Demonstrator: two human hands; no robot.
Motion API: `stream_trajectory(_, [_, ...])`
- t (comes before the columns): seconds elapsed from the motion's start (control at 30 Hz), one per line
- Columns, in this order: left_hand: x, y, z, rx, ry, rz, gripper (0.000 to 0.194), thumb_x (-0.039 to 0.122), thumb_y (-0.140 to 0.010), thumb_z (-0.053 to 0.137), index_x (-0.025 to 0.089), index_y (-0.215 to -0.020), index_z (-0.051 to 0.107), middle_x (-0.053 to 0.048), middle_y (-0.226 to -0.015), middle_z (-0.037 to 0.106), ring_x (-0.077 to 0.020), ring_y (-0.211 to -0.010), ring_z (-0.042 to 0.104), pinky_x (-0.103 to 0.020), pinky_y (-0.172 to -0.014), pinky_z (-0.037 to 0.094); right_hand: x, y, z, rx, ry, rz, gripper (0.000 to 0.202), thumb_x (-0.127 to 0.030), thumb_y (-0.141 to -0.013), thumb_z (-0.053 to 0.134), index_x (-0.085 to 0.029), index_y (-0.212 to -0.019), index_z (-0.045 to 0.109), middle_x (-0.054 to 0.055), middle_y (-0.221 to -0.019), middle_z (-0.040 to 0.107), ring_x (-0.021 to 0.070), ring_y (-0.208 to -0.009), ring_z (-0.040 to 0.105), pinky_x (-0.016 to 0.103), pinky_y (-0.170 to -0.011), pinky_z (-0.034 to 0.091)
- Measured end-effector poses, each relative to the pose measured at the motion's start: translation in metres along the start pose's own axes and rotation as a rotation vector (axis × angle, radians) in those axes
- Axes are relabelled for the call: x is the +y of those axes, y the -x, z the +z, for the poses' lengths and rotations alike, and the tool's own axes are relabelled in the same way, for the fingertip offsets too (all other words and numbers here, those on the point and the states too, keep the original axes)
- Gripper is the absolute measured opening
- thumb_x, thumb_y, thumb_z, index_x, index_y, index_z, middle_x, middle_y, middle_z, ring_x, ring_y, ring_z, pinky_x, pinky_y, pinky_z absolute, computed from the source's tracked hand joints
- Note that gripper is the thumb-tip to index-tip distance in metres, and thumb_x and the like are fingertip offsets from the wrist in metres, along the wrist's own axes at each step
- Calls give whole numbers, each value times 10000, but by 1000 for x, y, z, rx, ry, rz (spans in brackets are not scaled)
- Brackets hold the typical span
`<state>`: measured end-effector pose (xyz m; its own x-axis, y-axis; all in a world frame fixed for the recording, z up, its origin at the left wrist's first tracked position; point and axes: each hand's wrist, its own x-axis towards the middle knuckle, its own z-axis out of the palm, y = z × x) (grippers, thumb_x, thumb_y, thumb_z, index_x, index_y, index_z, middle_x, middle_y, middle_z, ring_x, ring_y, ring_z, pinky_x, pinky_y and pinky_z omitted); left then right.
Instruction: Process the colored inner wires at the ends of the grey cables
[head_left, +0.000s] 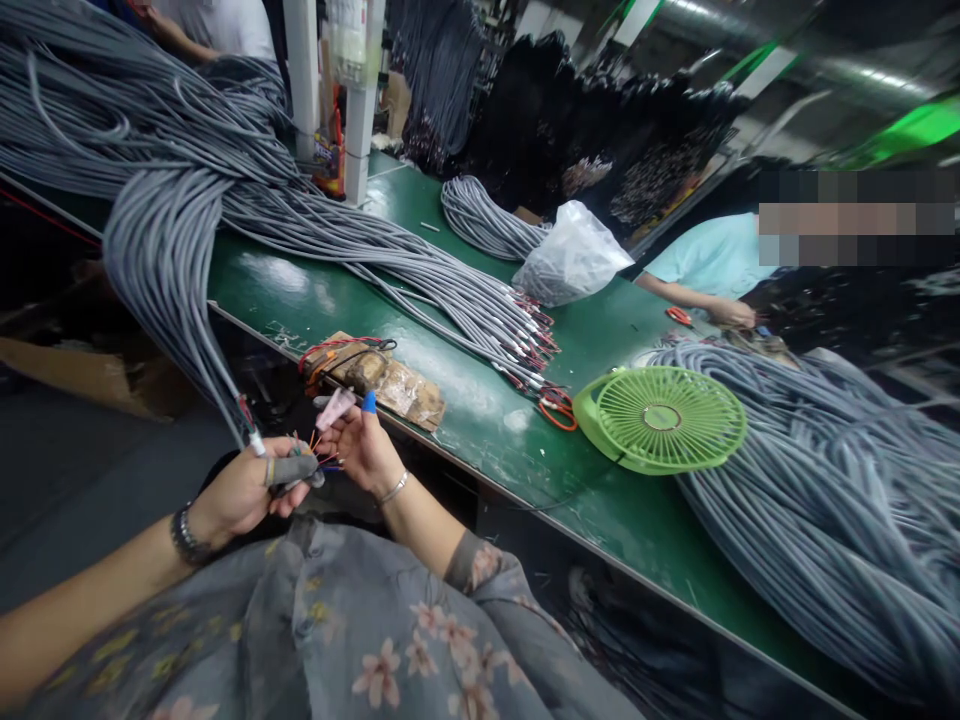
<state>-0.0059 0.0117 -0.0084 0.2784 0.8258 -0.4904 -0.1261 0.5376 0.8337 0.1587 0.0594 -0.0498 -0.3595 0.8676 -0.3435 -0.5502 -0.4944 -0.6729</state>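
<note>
And here's my left hand [244, 490], closed around the end of a grey cable [238, 425], just by its white collar [257, 443], with grey coverings on the digits. Out of that end fan the thin coloured wires [327, 460], right between my two hands, in front of the table's near edge. Over on the other side comes my right hand [367, 455], palm showing, fingers curled in at the wires, the thumb in its blue cover [369, 402] standing up; whether those fingers pinch a wire, I can't tell. A pale pinkish piece [336, 408] sits right at them. Just beyond, on the edge of the green table [465, 405], lies a lumpy brown block [386, 385] wrapped in clear tape, a red and black lead looped over its left end. Across the middle runs a long bundle of grey cables [420, 270], red and dark wire tips bunched at its right end, near the orange-handled tool [557, 410]. Next along, the green fan [661, 418], with another grey heap [810, 480] spilling away to its right. Behind, a crumpled clear bag [571, 255] touches a smaller coil [491, 220], and at the far side a person in light blue [709, 255] has their hands low by the cables.
</note>
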Motion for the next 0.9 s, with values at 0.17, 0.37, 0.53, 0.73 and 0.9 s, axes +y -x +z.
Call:
stream_trajectory(0.17, [4, 6, 2, 65, 35, 46, 476, 467, -451, 1051, 199, -642, 707, 5, -455, 631, -91, -368, 476, -204, -387, 321, 2, 1, 1, 14, 13, -72, 500, -686, -988, 837, -198, -904, 767, 21, -800, 726, 143, -664, 597, 275, -683, 610])
stream_trajectory(0.37, [10, -3, 5, 47, 65, 89, 432, 432, -474, 1034, 205, -668, 721, 11, -460, 629, -95, -382, 464, -215, -386, 294, 3, -3, 5, 26, 21, -91, 524, -717, -968, 843, -202, -905, 766, 32, -808, 728, 150, -661, 596, 288, -665, 599])
stream_trajectory(0.53, [6, -9, 4, 27, 42, 85, 363, 426, -530, 982, 204, -674, 732, 12, -464, 605, -95, -396, 453, -222, -398, 292, 3, -10, 8, 53, -48, -84, 456, -650, -925, 916, -219, -897, 770, 27, -786, 717, 179, -700, 637, 278, -631, 573])
stream_trajectory(0.73, [0, -12, 1, 14, 19, 81, 329, 418, -588, 947, 201, -692, 723, 8, -477, 600, -103, -403, 462, -230, -410, 291, 7, -12, 9, 70, -69, -85, 510, -717, -932, 881, -220, -914, 771, 23, -790, 726, 180, -716, 667, 270, -645, 569])
stream_trajectory(0.9, [-1, 0, 2, 57, 6, 69, 412, 455, -531, 995, 206, -660, 693, 18, -465, 599, -98, -384, 473, -220, -406, 297, 2, -4, 7, 23, -82, 20, 595, -788, -1001, 753, -213, -850, 724, 35, -801, 725, 163, -686, 632, 261, -636, 555])
